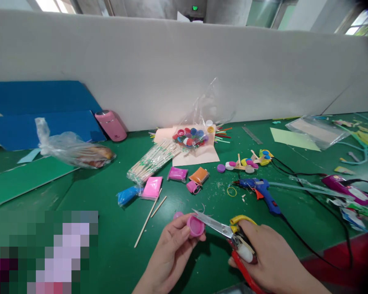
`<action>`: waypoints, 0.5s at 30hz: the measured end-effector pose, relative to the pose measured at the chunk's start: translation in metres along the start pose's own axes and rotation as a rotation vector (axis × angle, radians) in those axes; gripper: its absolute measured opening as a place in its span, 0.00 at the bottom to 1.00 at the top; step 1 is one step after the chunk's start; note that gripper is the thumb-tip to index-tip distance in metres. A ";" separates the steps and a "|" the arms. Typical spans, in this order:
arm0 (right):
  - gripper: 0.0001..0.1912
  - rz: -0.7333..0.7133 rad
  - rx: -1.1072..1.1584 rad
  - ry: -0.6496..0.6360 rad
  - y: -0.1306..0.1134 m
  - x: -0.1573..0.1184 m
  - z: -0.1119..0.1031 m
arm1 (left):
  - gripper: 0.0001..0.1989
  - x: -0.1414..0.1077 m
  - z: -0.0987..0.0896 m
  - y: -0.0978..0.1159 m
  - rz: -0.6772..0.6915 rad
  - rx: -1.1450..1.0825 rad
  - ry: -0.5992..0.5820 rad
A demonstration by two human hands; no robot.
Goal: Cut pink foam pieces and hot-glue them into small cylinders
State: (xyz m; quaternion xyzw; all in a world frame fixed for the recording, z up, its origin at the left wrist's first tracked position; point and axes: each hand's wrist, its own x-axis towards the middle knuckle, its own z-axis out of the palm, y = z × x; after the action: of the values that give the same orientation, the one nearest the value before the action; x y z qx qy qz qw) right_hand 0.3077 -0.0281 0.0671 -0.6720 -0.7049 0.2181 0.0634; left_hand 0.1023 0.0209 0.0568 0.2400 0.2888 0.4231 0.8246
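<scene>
My left hand [174,247] pinches a small pink cap [195,226], its open side facing me. Another pink round piece [178,215] shows just behind those fingers. In my right hand [265,249] are scissors [216,225] with yellow and red handles. Their blades are parted, and the upper one reaches the cap's rim. A white rounded piece [244,252] sits between the scissor handles by my right palm; how it is held is unclear.
A blue glue gun [263,192] with a black cord lies to the right. Clay packets [152,187], wooden sticks [147,220], bagged sticks [153,160] and bottle caps [190,136] lie ahead. A bagged item [79,153] and pink case [111,125] are at left.
</scene>
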 end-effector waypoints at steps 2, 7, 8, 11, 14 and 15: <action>0.16 -0.001 -0.002 0.004 0.000 0.000 0.000 | 0.09 0.000 0.000 0.000 -0.002 0.001 -0.002; 0.16 -0.030 -0.012 0.007 0.000 0.000 -0.001 | 0.09 -0.001 -0.002 -0.002 -0.006 -0.018 0.002; 0.16 -0.028 -0.015 0.007 0.000 -0.001 -0.001 | 0.09 -0.002 -0.002 -0.002 -0.011 -0.021 -0.001; 0.15 -0.025 -0.027 0.003 0.001 -0.001 0.000 | 0.09 -0.003 -0.001 -0.002 -0.024 -0.028 -0.006; 0.14 -0.022 -0.049 -0.006 0.002 -0.002 0.002 | 0.08 -0.004 -0.001 -0.003 -0.031 -0.034 -0.008; 0.14 -0.019 -0.057 -0.010 0.002 -0.003 0.003 | 0.08 -0.005 -0.001 -0.003 -0.035 -0.034 -0.006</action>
State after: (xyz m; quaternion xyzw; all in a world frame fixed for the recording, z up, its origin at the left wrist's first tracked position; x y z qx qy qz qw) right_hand 0.3086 -0.0315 0.0645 -0.6659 -0.7174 0.2004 0.0427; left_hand 0.1015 0.0150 0.0555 0.2221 0.2835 0.4127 0.8367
